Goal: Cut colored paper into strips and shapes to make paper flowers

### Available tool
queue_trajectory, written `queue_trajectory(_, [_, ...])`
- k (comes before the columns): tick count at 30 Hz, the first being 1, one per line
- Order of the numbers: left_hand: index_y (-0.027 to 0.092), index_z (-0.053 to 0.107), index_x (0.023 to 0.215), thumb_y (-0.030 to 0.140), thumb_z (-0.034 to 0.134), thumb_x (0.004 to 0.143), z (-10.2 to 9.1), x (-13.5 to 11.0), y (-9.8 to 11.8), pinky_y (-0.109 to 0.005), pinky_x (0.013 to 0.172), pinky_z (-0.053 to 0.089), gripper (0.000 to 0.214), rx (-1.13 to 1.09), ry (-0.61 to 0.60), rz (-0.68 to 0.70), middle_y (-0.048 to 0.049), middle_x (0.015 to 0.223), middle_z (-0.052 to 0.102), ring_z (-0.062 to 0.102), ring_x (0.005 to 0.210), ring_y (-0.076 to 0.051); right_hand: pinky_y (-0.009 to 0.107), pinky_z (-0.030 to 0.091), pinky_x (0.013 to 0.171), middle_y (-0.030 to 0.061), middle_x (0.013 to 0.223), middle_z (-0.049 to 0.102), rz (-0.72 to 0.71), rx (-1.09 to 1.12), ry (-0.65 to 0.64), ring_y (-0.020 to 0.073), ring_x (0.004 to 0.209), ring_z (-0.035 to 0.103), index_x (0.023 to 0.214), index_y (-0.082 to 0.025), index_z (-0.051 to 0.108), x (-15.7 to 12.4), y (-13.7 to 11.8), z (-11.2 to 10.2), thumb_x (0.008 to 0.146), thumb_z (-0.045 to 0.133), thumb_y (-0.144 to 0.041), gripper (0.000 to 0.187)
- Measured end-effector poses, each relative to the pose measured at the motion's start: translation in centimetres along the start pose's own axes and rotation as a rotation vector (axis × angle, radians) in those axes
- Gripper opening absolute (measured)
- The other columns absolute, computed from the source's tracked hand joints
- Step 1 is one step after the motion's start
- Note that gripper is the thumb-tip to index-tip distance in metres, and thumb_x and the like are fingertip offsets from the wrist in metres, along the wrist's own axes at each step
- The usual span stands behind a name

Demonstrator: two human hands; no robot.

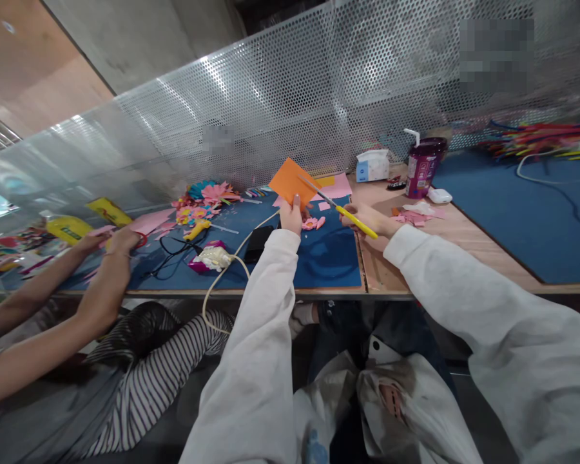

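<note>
The left hand (291, 218) is gripping an orange paper (289, 180) by its lower edge, thumb lying on the near face, and is holding it up above the table (381, 276), between the front and back edges. The right hand (366, 219) is closing around yellow-handled scissors (339, 209); their blades are overlapping the paper's right side in this view, though I cannot tell whether the sheet is sitting between them. With the left thumb resting near the blades, a cut straying low could be nicking it. Because the sheet is hanging from one pinch, its upper corners could be buckling or twisting, leaving a ragged line. A white cable (203, 306) is drooping past the table's front edge near a black phone (260, 243), so a sleeve could be snagging it. Toward the back edge a purple cup (420, 171) is standing, and a careless knock could be tipping it over the pink scraps (414, 218)
</note>
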State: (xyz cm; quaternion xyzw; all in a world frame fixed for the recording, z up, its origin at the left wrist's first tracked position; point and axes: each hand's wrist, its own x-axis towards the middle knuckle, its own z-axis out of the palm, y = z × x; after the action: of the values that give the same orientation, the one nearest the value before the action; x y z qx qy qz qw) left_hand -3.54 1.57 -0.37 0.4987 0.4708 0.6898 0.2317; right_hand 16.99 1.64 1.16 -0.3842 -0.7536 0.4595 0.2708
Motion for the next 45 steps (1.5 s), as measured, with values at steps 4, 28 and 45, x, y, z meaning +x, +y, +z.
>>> queue_trajectory(4, [0.018,0.05,0.09,0.071,0.045,0.079,0.05,-0.04,0.07,-0.022,0.035,0.033,0.055,0.005,0.008,-0.004,-0.0013,0.063,0.063,0.043,0.035,-0.007,0.023,0.028,0.045,-0.0069,0.05,0.041,-0.005,-0.001,0.002,0.009,0.046,0.041,0.077,-0.018,0.05,0.0,-0.05,0.03,0.064,0.056,-0.022,0.015])
queue_trajectory(28, [0.018,0.05,0.077,0.074,0.045,0.076,0.02,0.16,-0.3,-0.02,0.032,0.029,0.057,-0.006,-0.03,0.001,-0.0002,0.058,0.06,0.041,0.034,-0.006,0.024,0.025,0.048,-0.0053,0.05,0.042,-0.149,-0.115,0.081,0.0082,0.048,0.038,0.061,-0.019,0.044,-0.07,0.62,0.14,0.064,0.056,-0.03,0.017])
queue_trajectory(45, [0.015,0.055,0.08,0.066,0.049,0.08,0.16,-0.11,0.45,-0.023,0.037,0.031,0.051,0.016,-0.044,-0.077,-0.0016,0.059,0.06,0.041,0.035,-0.006,0.024,0.027,0.05,-0.0043,0.048,0.042,-0.146,-0.256,0.128,0.0098,0.048,0.042,0.063,-0.017,0.046,-0.05,0.4,0.05,0.067,0.053,-0.025,0.012])
